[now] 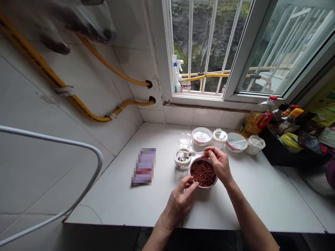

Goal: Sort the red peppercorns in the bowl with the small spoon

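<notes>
A bowl (203, 173) full of dark red peppercorns stands on the white counter. At its near left rim my left hand (180, 198) grips the edge between thumb and fingers. My right hand (218, 164) pinches the handle of a small white spoon (194, 153) above the bowl's far side. The spoon's head reaches left to the mouth of a clear seasoning jar (182, 161) with a white rim. A few dark peppercorns show in that jar's opening. Its clear lid (185, 140) is flipped up behind it.
Behind stand a bowl of white powder (202, 136), a lidded jar (219, 138), a bowl with a white spoon (236, 142) and another jar (254, 145). An oil bottle (258, 118) and sauce bottles (291, 116) are at right. A purple packet (144, 166) lies left.
</notes>
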A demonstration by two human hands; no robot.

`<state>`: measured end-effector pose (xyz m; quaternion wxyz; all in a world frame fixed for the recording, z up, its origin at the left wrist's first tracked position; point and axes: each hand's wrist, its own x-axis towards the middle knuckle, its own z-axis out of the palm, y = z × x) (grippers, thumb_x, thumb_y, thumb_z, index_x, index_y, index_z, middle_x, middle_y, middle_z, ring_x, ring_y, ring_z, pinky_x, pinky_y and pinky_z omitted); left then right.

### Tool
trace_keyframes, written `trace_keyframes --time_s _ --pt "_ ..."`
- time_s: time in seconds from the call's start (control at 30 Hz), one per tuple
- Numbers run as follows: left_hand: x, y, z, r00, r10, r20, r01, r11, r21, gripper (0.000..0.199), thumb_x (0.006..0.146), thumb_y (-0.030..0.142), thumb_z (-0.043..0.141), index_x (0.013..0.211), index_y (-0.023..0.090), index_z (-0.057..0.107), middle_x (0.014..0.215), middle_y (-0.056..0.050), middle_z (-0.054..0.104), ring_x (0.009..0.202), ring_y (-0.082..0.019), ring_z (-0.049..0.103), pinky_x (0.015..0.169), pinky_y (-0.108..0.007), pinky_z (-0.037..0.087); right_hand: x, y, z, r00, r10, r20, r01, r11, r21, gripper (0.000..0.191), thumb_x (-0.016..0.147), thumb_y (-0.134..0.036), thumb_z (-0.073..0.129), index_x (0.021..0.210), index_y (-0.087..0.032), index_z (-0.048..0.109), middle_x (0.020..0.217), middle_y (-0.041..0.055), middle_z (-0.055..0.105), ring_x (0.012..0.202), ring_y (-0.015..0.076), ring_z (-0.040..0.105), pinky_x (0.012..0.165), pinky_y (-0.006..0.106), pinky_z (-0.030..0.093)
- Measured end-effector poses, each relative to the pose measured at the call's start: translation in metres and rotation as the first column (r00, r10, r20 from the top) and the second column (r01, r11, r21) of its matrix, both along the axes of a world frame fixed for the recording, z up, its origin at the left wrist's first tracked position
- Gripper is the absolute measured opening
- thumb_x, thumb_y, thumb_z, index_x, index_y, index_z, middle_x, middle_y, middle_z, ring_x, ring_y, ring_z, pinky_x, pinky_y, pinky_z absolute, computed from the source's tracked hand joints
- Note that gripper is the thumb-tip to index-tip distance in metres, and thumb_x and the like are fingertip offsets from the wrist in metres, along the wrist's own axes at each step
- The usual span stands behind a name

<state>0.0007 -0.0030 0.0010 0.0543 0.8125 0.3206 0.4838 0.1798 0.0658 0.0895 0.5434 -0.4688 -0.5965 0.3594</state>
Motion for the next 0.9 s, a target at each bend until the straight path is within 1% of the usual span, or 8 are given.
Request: trace_keyframes --time_s 0.07,0.17,0.3,0.4,0.47,0.6,0.73,0.9 --pt "0.0 0.0 0.0 1.0 0.004 -0.001 -0.004 1.0 0.009 0.048 0.088 -0.005 0.044 0.129 0.017 0.056 0.125 -0.014 0.051 0.103 -0.017 0.066 0.084 -0.027 0.063 -0.009 -0.002 -0.001 0.984 -0.03 0.175 -0.002 0.984 0.179 0.019 0.097 -0.029 0.048 0.099 -0.021 0.065 0.079 0.0053 0.076 0.075 0.0209 0.071 0.081 0.04 0.055" --pt "0.0 0.0 0.001 1.0 0.005 -0.003 -0.005 1.0 0.005 0.05 0.087 -0.006 0.043 0.13 0.016 0.055 0.124 -0.014 0.052 0.103 -0.017 0.066 0.085 -0.027 0.063 -0.017 -0.003 -0.005 0.884 -0.076 0.462 -0.148 0.89 0.43 0.024 0.096 -0.013 0.042 0.1 -0.021 0.064 0.083 0.0045 0.077 0.073 0.0194 0.07 0.094 0.046 0.048" --pt "0.0 0.0 0.002 1.0 0.007 -0.008 -0.007 1.0 -0.006 0.049 0.089 -0.004 0.042 0.131 0.018 0.055 0.124 -0.014 0.052 0.107 -0.018 0.065 0.083 -0.027 0.063 -0.014 -0.002 -0.007 0.824 -0.133 0.551 -0.22 0.82 0.528 0.028 0.094 -0.006 0.04 0.102 -0.021 0.063 0.084 0.0036 0.076 0.071 0.0179 0.069 0.096 0.046 0.045" --pt "0.0 0.0 0.001 0.999 0.031 -0.011 -0.031 1.0 0.001 0.048 0.09 -0.002 0.043 0.13 0.02 0.056 0.124 -0.014 0.053 0.107 -0.019 0.066 0.081 -0.027 0.064 -0.003 -0.005 -0.003 0.885 -0.148 0.442 -0.09 0.876 0.473 0.019 0.097 -0.015 0.045 0.099 -0.021 0.063 0.086 0.0049 0.077 0.077 0.0201 0.07 0.093 0.043 0.049" --pt "0.0 0.0 0.0 0.999 0.037 -0.018 -0.037 0.999 0.001 0.046 0.09 -0.001 0.044 0.13 0.02 0.056 0.123 -0.013 0.054 0.106 -0.018 0.066 0.08 -0.027 0.064 0.009 -0.007 -0.001 0.925 -0.114 0.363 -0.019 0.939 0.343 0.015 0.097 -0.023 0.049 0.096 -0.022 0.064 0.084 0.0055 0.076 0.079 0.022 0.071 0.084 0.039 0.053" --pt "-0.001 -0.001 0.001 1.0 0.028 -0.013 -0.028 1.0 -0.003 0.046 0.089 -0.003 0.044 0.127 0.019 0.057 0.122 -0.013 0.054 0.101 -0.017 0.066 0.079 -0.027 0.064 0.034 -0.009 0.0 0.956 0.028 0.29 -0.054 0.995 0.082 0.016 0.095 -0.031 0.053 0.09 -0.022 0.064 0.069 0.0032 0.071 0.067 0.0213 0.069 0.069 0.034 0.054" --pt "-0.001 -0.001 0.001 0.999 0.034 -0.01 -0.034 0.999 -0.001 0.044 0.089 -0.004 0.045 0.125 0.018 0.058 0.122 -0.013 0.054 0.1 -0.016 0.066 0.08 -0.026 0.064 0.045 -0.007 -0.001 0.918 -0.053 0.392 0.003 0.992 0.129 0.017 0.094 -0.029 0.051 0.087 -0.022 0.065 0.066 0.0031 0.069 0.067 0.0216 0.064 0.074 0.036 0.051" --pt "-0.001 -0.001 0.0 0.999 0.033 -0.016 -0.033 0.999 0.002 0.044 0.089 -0.004 0.046 0.124 0.018 0.058 0.122 -0.012 0.053 0.101 -0.016 0.066 0.083 -0.026 0.063 0.038 -0.007 -0.005 0.848 -0.027 0.53 -0.069 0.985 0.161 0.019 0.091 -0.02 0.05 0.079 -0.023 0.065 0.07 0.0048 0.069 0.078 0.0242 0.061 0.077 0.037 0.047"
